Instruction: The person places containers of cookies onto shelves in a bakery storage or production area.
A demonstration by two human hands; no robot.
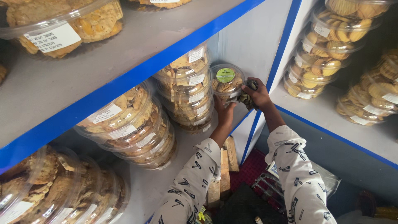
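Since the cookie tub (226, 84) sits tilted in the shelf's (137, 74) back corner, just right of a same-kind stack (188, 91), the left hand (225, 111) props it from below while the right hand (258, 93) curls closed round something dark, hard to tell what.

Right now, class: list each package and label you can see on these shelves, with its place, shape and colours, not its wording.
Round clear tub of biscuits, both hands on it: round green lid sticker.
Stack of clear tubs, middle shelf, left of it: white rectangular labels.
Leaning stack of tubs, further left: white labels.
Tub on top shelf: white label.
Stacks of yellow biscuit tubs, right shelf: small white labels.
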